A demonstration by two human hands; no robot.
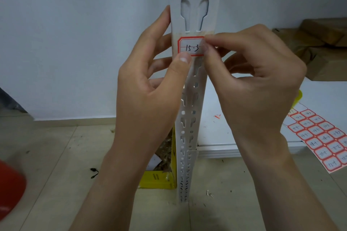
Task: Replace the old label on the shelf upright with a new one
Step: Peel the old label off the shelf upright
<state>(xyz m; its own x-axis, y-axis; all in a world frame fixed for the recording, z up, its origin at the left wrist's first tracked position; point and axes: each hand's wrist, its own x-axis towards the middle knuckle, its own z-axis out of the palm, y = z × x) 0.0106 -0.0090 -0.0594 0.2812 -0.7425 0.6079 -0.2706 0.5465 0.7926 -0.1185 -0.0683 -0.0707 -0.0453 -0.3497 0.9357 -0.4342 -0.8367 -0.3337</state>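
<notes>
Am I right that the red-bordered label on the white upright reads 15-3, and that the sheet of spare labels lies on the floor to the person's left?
Not quite. The label on the upright does read 15-3, but the sheet of spare labels lies to the person's right, on the white shelf board rather than the floor. The head view shows it.

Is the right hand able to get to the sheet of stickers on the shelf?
Probably yes. The sheet of stickers lies bare on the white shelf, just right of the right hand, with nothing between them. That hand is now pinching the label.
</notes>
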